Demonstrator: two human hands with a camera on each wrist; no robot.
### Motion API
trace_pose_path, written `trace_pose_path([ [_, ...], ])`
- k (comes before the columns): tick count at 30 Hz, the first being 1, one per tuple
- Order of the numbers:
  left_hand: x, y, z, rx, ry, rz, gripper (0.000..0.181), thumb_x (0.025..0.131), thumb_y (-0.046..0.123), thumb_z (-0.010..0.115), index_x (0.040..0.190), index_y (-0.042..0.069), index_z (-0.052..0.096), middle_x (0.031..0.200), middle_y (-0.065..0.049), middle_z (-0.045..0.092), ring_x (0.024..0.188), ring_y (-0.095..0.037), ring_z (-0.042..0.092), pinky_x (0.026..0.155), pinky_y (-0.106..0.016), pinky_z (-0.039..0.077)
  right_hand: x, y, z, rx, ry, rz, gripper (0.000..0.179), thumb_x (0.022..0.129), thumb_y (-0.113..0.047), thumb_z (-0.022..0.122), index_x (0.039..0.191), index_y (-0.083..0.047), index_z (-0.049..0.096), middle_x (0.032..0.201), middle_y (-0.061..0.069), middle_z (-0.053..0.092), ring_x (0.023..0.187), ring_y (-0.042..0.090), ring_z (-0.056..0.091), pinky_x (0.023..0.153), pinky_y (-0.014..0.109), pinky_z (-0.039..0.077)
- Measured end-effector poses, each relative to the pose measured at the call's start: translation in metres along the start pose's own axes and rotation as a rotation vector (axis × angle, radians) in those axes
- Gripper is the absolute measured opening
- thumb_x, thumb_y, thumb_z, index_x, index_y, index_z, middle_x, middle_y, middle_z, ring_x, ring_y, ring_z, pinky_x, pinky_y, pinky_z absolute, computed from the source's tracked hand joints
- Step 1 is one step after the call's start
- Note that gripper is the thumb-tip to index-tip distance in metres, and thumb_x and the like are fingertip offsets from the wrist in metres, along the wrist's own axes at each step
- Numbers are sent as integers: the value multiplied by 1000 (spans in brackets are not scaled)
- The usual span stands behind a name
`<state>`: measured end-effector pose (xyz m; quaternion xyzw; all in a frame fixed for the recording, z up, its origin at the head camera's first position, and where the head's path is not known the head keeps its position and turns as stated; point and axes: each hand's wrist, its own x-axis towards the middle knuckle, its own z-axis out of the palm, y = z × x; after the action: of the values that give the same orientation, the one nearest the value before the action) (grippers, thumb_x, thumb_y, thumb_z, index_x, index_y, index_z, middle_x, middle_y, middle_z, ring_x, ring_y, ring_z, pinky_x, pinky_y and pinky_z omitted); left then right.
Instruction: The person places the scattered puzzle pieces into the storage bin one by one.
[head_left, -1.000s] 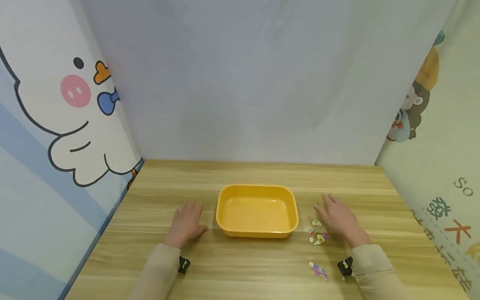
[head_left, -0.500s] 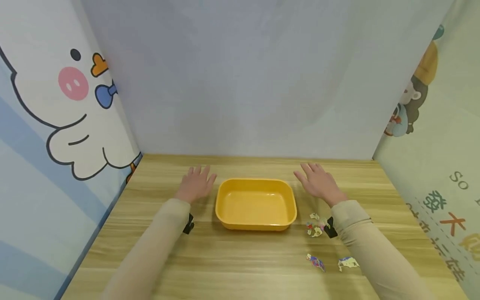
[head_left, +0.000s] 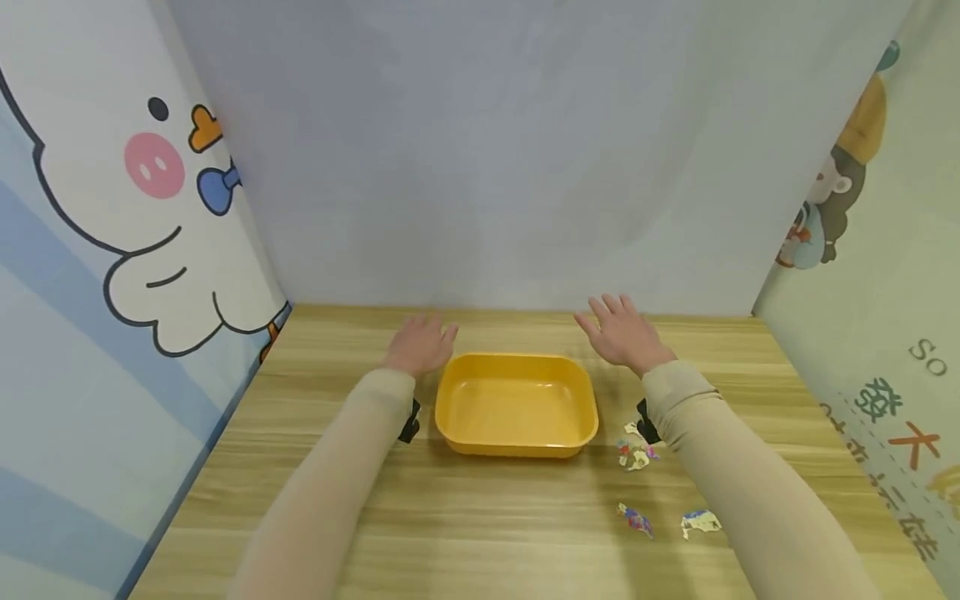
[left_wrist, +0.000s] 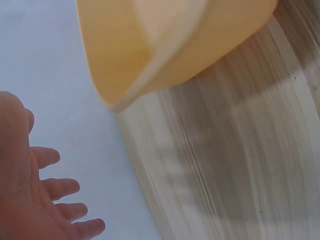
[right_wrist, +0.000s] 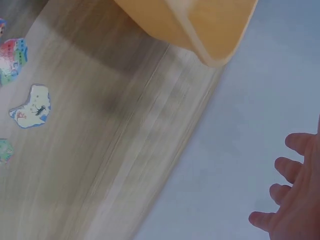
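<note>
A yellow rectangular tray (head_left: 517, 448) with rounded corners sits on the wooden table in the head view. Near its far left corner is my left hand (head_left: 420, 343), fingers extended and holding nothing. Past the far right corner reaches my right hand (head_left: 622, 335), its fingers spread and nothing in them. The left wrist view shows the left palm (left_wrist: 20, 195) with the fingers apart, away from the tray's rim (left_wrist: 155, 70). In the right wrist view the right fingers (right_wrist: 290, 170) likewise stand apart from the tray.
Right of the tray lies a small cluster of colourful flat pieces (head_left: 637, 458). Nearer me are a blue-purple flat piece (head_left: 636, 520) and a pale one (head_left: 701, 522), close to my right sleeve (head_left: 742, 467). A plain grey cloth (head_left: 510, 167) hangs behind the table.
Both hands have moved forward, from beside the tray to its far corners, and inward. A pale flat piece, covered by the right arm at first, now shows. The tray stays in place.
</note>
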<state>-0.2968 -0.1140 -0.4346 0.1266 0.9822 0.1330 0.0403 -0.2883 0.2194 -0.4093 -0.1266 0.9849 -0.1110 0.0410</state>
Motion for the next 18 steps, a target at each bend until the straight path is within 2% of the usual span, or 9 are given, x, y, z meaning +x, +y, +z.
trace_pose_path([
  [5,3,10,0,18,-13,-72,60,103,45,19,151,11,25,153,-20,18,138,-41,14,107,-56,16,4,-7,-5,-6,-10,23,74,99,-57,15,152,-5,19,154,23,13,138,45,3,102,68,8],
  [9,7,13,5,38,-30,-121,64,101,53,16,154,17,18,155,-21,9,138,-44,8,104,-62,17,4,-8,-6,-18,-30,42,76,98,-59,13,152,-6,17,155,23,10,138,45,1,101,68,7],
  [13,5,19,1,62,-56,-134,65,100,54,15,154,19,16,155,-22,7,139,-45,5,104,-62,16,5,-10,-7,-36,-43,51,76,98,-60,12,152,-7,17,155,22,10,138,45,1,101,69,6],
  [18,3,27,-4,58,-55,-128,64,101,53,16,154,17,18,154,-23,8,138,-45,4,104,-62,17,7,-10,-7,-41,-61,63,76,98,-60,11,153,-8,16,155,21,10,139,44,1,101,69,6],
])
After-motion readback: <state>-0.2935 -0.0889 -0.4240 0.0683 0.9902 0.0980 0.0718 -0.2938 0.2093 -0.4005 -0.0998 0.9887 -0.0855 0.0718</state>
